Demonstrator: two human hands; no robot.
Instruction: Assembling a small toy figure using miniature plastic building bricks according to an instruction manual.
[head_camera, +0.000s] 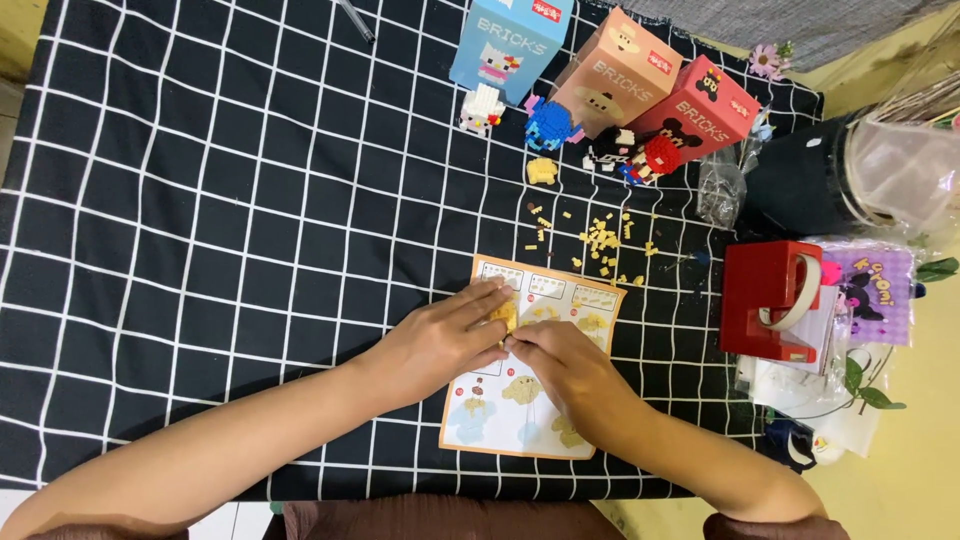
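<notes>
My left hand (440, 340) and my right hand (570, 370) meet over a printed instruction sheet (585, 305) lying on the black cloth with a white grid. Between the fingertips of both hands sits a small yellow brick build (504, 316), pinched from the left and touched from the right. Loose tiny yellow bricks (600, 238) lie scattered just beyond the sheet. A small yellow built piece (541, 170) rests further back.
Three tall boxes stand at the back: blue (510, 40), peach (615, 70), red (705, 110), with small brick figures (550, 125) in front. A red tape dispenser (770, 300), a black container (800, 185) and plastic bags (720, 190) crowd the right side.
</notes>
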